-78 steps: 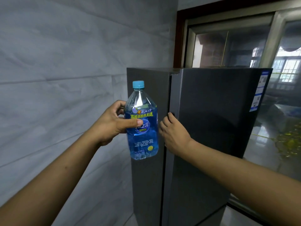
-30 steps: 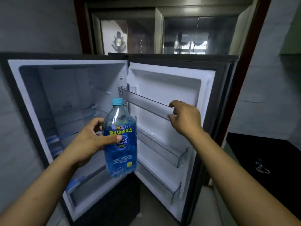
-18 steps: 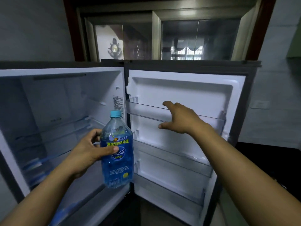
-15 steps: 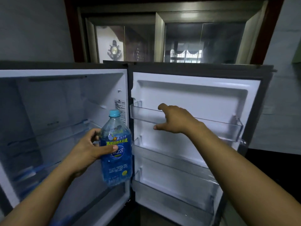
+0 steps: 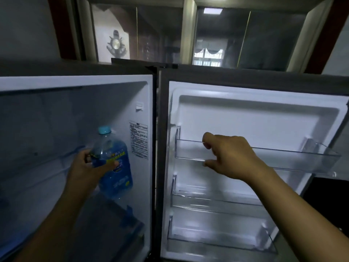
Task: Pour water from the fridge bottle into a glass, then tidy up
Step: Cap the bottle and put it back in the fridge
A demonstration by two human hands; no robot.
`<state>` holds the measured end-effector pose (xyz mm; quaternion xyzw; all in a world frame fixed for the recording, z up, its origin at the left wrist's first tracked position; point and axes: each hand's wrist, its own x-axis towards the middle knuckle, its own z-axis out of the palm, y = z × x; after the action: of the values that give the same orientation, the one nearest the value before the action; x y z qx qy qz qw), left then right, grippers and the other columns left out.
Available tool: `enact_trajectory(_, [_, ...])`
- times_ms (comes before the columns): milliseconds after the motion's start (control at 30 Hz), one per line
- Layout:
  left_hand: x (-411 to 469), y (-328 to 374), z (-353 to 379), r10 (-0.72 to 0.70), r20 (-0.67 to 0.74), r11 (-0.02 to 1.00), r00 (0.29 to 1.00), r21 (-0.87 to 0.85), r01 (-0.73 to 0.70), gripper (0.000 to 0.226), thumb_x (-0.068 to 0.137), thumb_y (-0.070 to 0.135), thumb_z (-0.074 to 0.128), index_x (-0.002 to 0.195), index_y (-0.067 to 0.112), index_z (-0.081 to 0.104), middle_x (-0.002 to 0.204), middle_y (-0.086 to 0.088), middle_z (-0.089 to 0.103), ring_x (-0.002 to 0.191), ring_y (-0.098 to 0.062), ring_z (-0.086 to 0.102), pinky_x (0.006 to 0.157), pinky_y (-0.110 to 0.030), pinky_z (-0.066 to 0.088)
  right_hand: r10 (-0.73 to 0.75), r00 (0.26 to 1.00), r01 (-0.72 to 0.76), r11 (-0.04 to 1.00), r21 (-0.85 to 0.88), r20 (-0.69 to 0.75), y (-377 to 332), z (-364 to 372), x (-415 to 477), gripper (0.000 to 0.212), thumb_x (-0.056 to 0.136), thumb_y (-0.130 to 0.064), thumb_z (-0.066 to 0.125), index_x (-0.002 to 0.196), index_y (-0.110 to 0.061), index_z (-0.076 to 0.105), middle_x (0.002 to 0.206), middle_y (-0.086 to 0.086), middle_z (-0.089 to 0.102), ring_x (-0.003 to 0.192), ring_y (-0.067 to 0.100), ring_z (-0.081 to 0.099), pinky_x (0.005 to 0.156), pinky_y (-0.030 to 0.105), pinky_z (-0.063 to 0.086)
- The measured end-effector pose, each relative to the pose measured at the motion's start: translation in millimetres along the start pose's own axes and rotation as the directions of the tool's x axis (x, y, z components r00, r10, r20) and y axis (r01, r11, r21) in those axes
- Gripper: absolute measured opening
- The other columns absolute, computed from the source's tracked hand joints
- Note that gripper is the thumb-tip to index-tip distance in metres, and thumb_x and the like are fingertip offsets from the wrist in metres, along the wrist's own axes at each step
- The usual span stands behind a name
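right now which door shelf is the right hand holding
The top door shelf: the right hand holds its front wall; the middle shelf and bottom shelf lie lower, untouched.

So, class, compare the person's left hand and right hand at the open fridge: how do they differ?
The left hand grips the blue bottle; the right hand carries nothing. The left hand is inside the fridge compartment; the right hand is at the top door shelf, fingers curled at its front edge. Both reach forward.

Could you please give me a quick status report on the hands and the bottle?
Left hand grips capped bottle at open fridge. Right hand at top door shelf, grip unclear. Nothing seen blocking.
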<state>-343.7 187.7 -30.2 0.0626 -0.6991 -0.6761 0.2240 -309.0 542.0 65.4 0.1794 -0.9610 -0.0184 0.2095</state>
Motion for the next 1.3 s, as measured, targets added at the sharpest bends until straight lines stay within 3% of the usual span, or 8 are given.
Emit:
enact_trajectory(133, [31,-25,-12,-0.023,-0.076,0.998,0.997,0.049,0.027,0.064,0.069,-0.003,0.085,0.124,0.005,0.052,0.11,-0.01,0.06,0.086,-0.02,0.061,0.079,-0.038,0.054,-0.004,1.0,0.004,1.0,0.025,-0.002,9,5,4,0.048,0.078,-0.055,0.072,0.092,-0.037,0.03,0.084,-0.012,0.061,0.074,0.02,0.062,0.067,0.032,0.049])
enact_trajectory(233, [47,-38,-18,-0.008,-0.123,0.994,0.992,0.107,0.022,0.073,0.065,0.005,0.091,0.127,0.003,0.053,0.115,-0.01,0.063,0.099,-0.025,0.062,0.089,-0.044,0.055,-0.016,1.0,0.017,1.0,0.026,-0.011,15,7,6,0.048,0.076,-0.055,0.074,0.09,-0.039,0.031,0.08,-0.015,0.057,0.064,0.014,0.057,0.061,0.029,0.043])
enact_trajectory(500, [93,-51,-20,0.004,-0.129,0.983,0.992,0.184,0.02,0.072,0.065,0.012,0.092,0.125,0.004,0.053,0.117,-0.007,0.066,0.102,-0.024,0.065,0.088,-0.039,0.056,-0.059,0.997,0.058,0.998,-0.021,-0.057,16,10,5,0.05,0.069,-0.05,0.082,0.09,-0.038,0.038,0.07,-0.017,0.051,0.05,0.012,0.051,0.048,0.021,0.027])
enact_trajectory(633, [113,-51,-18,0.004,-0.081,0.979,0.997,0.203,0.012,0.075,0.068,0.007,0.09,0.129,0.002,0.047,0.12,-0.01,0.063,0.103,-0.024,0.062,0.089,-0.037,0.053,-0.03,0.998,0.029,0.999,-0.018,-0.056,15,7,5,0.056,0.067,-0.049,0.084,0.088,-0.04,0.033,0.067,-0.021,0.044,0.046,0.002,0.037,0.049,0.016,0.02])
enact_trajectory(900, [134,-54,-18,0.017,-0.055,0.964,0.998,0.265,-0.002,0.076,0.071,0.006,0.088,0.133,0.001,0.044,0.123,-0.012,0.059,0.107,-0.026,0.06,0.092,-0.043,0.052,0.013,1.0,-0.013,1.0,-0.01,0.004,11,3,5,0.053,0.07,-0.051,0.08,0.087,-0.04,0.031,0.069,-0.018,0.047,0.046,-0.004,0.037,0.049,0.018,0.022])
enact_trajectory(1100, [136,-57,-23,0.042,-0.028,0.947,0.999,0.319,-0.031,0.067,0.065,0.011,0.092,0.12,0.004,0.055,0.122,-0.017,0.064,0.109,-0.031,0.064,0.096,-0.049,0.053,0.023,0.999,-0.022,1.0,-0.01,0.036,10,1,4,0.05,0.073,-0.053,0.077,0.087,-0.037,0.032,0.072,-0.016,0.051,0.057,0.014,0.048,0.052,0.024,0.026])
enact_trajectory(1200, [121,-47,-20,0.126,-0.086,0.935,0.988,0.343,-0.089,0.092,0.052,0.042,0.096,0.125,0.01,0.051,0.126,-0.015,0.063,0.11,-0.027,0.064,0.096,-0.054,0.054,0.034,0.998,-0.034,0.999,-0.004,0.047,8,2,5,0.048,0.076,-0.054,0.075,0.087,-0.036,0.031,0.076,-0.013,0.055,0.065,0.02,0.055,0.055,0.029,0.03])
enact_trajectory(1300, [50,9,18,0.289,-0.035,0.886,0.957,0.387,-0.254,0.062,0.076,0.022,0.084,0.126,0.007,0.051,0.122,-0.017,0.059,0.105,-0.022,0.057,0.089,-0.041,0.051,0.04,0.998,-0.04,0.999,-0.006,0.053,4,-1,3,0.046,0.078,-0.055,0.072,0.09,-0.034,0.033,0.083,-0.008,0.06,0.073,0.025,0.06,0.058,0.03,0.033])
